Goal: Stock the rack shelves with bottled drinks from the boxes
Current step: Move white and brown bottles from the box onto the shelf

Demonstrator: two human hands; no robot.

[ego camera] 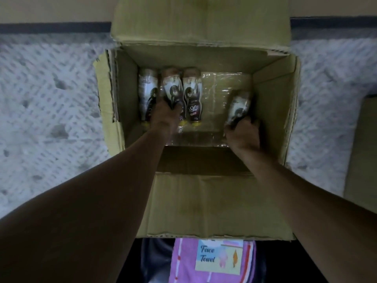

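Observation:
An open cardboard box [271, 99] stands on the floor below me. Three labelled dark drink bottles lie side by side at its left end. My left hand [165, 117] reaches into the box and grips the middle bottle [172, 88] of the three. A bottle [146, 92] lies to its left and another bottle [191, 94] to its right. My right hand [242, 133] holds a fourth bottle [238, 107] near the box's right wall, its body blurred. Clear plastic film [220, 86] lines the box floor.
The box flaps are folded outward, the near flap [214, 201] toward me and the far flap [202, 17] against the wall. Pale patterned floor [51, 99] surrounds the box. Another cardboard box [363, 150] sits at the right edge. A pink face towel [212, 260] hangs below.

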